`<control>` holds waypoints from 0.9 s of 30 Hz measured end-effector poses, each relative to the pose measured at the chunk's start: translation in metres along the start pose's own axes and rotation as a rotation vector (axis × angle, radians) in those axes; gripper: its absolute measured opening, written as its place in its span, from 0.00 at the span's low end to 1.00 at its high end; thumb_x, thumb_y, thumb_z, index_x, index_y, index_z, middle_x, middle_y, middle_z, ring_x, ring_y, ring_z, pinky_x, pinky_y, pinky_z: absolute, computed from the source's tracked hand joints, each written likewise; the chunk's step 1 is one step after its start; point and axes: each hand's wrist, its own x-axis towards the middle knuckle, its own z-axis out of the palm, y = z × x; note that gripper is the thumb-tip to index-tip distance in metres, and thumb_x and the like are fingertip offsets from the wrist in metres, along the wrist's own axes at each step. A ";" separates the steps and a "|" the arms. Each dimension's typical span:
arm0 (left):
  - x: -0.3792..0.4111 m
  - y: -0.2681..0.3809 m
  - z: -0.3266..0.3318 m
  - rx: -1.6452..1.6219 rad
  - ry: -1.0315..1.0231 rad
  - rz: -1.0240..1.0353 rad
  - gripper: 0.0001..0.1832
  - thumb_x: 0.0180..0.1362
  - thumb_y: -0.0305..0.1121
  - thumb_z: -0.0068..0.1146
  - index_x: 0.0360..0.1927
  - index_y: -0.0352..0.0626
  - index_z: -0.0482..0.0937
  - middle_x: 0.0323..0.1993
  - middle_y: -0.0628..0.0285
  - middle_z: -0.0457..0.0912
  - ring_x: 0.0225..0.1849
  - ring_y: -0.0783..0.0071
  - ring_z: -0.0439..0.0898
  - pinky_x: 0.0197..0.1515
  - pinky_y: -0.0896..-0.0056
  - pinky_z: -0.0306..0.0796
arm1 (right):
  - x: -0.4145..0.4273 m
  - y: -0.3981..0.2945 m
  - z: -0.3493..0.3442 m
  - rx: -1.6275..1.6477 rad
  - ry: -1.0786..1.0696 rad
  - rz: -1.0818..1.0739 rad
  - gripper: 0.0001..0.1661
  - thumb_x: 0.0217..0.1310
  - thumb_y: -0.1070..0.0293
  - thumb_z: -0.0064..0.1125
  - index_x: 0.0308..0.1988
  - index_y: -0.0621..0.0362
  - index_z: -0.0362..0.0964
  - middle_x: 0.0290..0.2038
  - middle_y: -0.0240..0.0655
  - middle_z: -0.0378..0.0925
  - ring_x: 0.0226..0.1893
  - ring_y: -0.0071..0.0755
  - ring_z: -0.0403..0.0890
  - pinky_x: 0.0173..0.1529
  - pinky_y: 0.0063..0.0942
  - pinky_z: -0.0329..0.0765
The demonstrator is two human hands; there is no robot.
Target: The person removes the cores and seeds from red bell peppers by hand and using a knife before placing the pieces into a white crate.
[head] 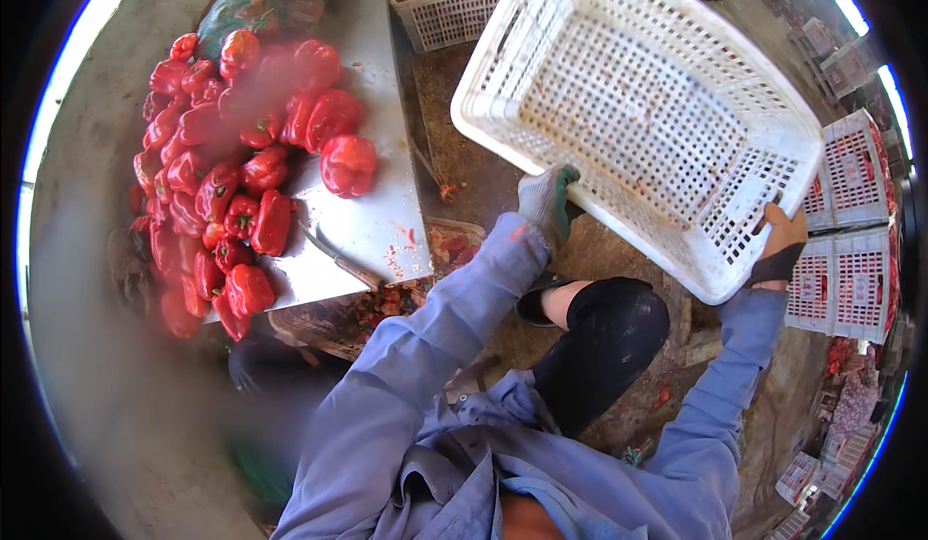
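Observation:
A white perforated plastic crate (638, 90), tilted so that I see into it, is held in both my hands. My left hand (545, 203), in a grey and green work glove, grips the crate's near long rim. At the near right corner my right hand (780, 243) holds the short end by its handle slot; a dark covering wraps its palm and wrist. Small reddish scraps cling to the crate's inside. Left of my arms, a pile of red bell peppers (217, 185) lies on a metal-topped table (362, 228). A knife (341, 259) rests near the table's front edge.
Behind the table corner stands a white crate (453, 14) of cut red peppers. A green mesh sack (268, 3) sits at the table's far end. Stacked crates (841, 279) stand on the right. Below the table is a basket (326, 330) with pepper scraps.

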 end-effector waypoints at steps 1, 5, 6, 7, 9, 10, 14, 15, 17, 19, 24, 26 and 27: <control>-0.005 -0.016 -0.003 0.187 -0.049 0.153 0.30 0.46 0.34 0.76 0.53 0.37 0.78 0.40 0.51 0.87 0.40 0.57 0.88 0.44 0.64 0.83 | 0.010 0.013 0.004 -0.075 -0.040 0.079 0.30 0.53 0.81 0.52 0.58 0.71 0.75 0.47 0.44 0.85 0.43 0.41 0.86 0.51 0.37 0.83; -0.004 -0.035 -0.006 0.432 -0.049 0.072 0.36 0.40 0.35 0.82 0.54 0.39 0.78 0.41 0.50 0.87 0.45 0.58 0.88 0.48 0.62 0.82 | 0.065 0.073 0.008 0.017 -0.193 -0.031 0.33 0.52 0.81 0.53 0.61 0.73 0.74 0.52 0.44 0.85 0.49 0.42 0.86 0.59 0.36 0.80; -0.003 -0.067 -0.001 0.109 0.046 -0.058 0.36 0.40 0.36 0.83 0.54 0.39 0.78 0.42 0.50 0.87 0.46 0.58 0.87 0.49 0.62 0.82 | 0.075 0.073 0.011 -0.107 -0.218 -0.058 0.32 0.53 0.79 0.54 0.61 0.73 0.74 0.52 0.46 0.85 0.49 0.42 0.86 0.59 0.36 0.80; 0.000 -0.069 0.001 0.093 0.093 -0.154 0.36 0.41 0.36 0.83 0.54 0.39 0.78 0.42 0.50 0.87 0.46 0.59 0.87 0.50 0.62 0.82 | 0.080 0.073 0.018 -0.232 -0.253 -0.086 0.31 0.55 0.77 0.55 0.60 0.74 0.74 0.52 0.48 0.86 0.49 0.42 0.86 0.58 0.36 0.79; 0.007 -0.071 0.008 0.051 0.175 -0.339 0.35 0.42 0.36 0.82 0.54 0.40 0.78 0.43 0.51 0.87 0.46 0.59 0.87 0.51 0.61 0.82 | 0.089 0.058 0.036 -0.521 -0.220 -0.174 0.31 0.57 0.73 0.59 0.61 0.72 0.74 0.53 0.54 0.85 0.50 0.44 0.87 0.58 0.37 0.79; 0.006 -0.073 0.011 0.505 0.102 -0.058 0.33 0.45 0.36 0.81 0.54 0.40 0.78 0.43 0.52 0.87 0.46 0.59 0.87 0.51 0.61 0.82 | 0.089 0.061 0.042 -0.573 -0.058 -0.310 0.31 0.59 0.70 0.60 0.62 0.69 0.74 0.55 0.58 0.84 0.51 0.48 0.87 0.58 0.38 0.80; 0.034 -0.098 0.037 0.278 0.340 -0.178 0.20 0.62 0.43 0.66 0.52 0.43 0.79 0.42 0.50 0.83 0.41 0.52 0.85 0.49 0.50 0.84 | 0.039 0.015 0.096 -0.646 -0.230 -0.512 0.28 0.59 0.63 0.69 0.58 0.64 0.79 0.54 0.53 0.84 0.56 0.53 0.84 0.62 0.43 0.78; 0.040 -0.110 0.023 0.040 0.325 -0.291 0.22 0.63 0.46 0.64 0.54 0.43 0.78 0.45 0.50 0.82 0.44 0.49 0.84 0.52 0.45 0.83 | 0.026 0.023 0.110 -0.705 -0.333 -0.539 0.28 0.59 0.62 0.70 0.57 0.62 0.80 0.55 0.51 0.84 0.57 0.54 0.83 0.63 0.43 0.77; 0.052 -0.119 0.008 -0.419 0.352 -0.532 0.25 0.67 0.52 0.60 0.57 0.43 0.76 0.50 0.49 0.79 0.48 0.45 0.82 0.58 0.36 0.81 | -0.007 0.048 0.151 -0.782 -0.530 -0.661 0.31 0.59 0.58 0.71 0.60 0.58 0.78 0.55 0.48 0.83 0.58 0.53 0.81 0.65 0.46 0.74; 0.048 -0.091 0.002 -0.542 0.249 -0.599 0.30 0.67 0.54 0.60 0.62 0.44 0.73 0.54 0.50 0.77 0.53 0.45 0.80 0.61 0.35 0.78 | -0.031 0.061 0.175 -0.989 -0.719 -0.750 0.35 0.58 0.55 0.71 0.62 0.56 0.74 0.53 0.46 0.82 0.56 0.53 0.81 0.65 0.48 0.72; 0.025 -0.038 -0.019 -0.723 0.017 -0.635 0.31 0.71 0.49 0.58 0.71 0.45 0.69 0.56 0.54 0.80 0.53 0.52 0.81 0.61 0.49 0.76 | -0.059 0.117 0.231 -1.007 -1.058 -0.728 0.25 0.62 0.59 0.67 0.57 0.52 0.75 0.44 0.45 0.84 0.47 0.55 0.85 0.52 0.50 0.79; -0.003 -0.033 -0.030 -0.545 -0.137 -0.599 0.32 0.73 0.48 0.58 0.73 0.44 0.67 0.60 0.53 0.79 0.56 0.54 0.81 0.61 0.52 0.77 | -0.044 0.134 0.253 -0.980 -1.101 -0.685 0.19 0.63 0.63 0.64 0.54 0.51 0.78 0.41 0.47 0.85 0.44 0.56 0.86 0.50 0.51 0.80; -0.027 -0.027 -0.039 -0.448 -0.211 -0.582 0.32 0.73 0.48 0.57 0.74 0.43 0.66 0.61 0.53 0.79 0.57 0.55 0.82 0.61 0.54 0.77 | -0.034 0.137 0.266 -0.988 -1.190 -0.654 0.17 0.63 0.65 0.62 0.52 0.51 0.79 0.40 0.48 0.86 0.44 0.57 0.86 0.50 0.51 0.80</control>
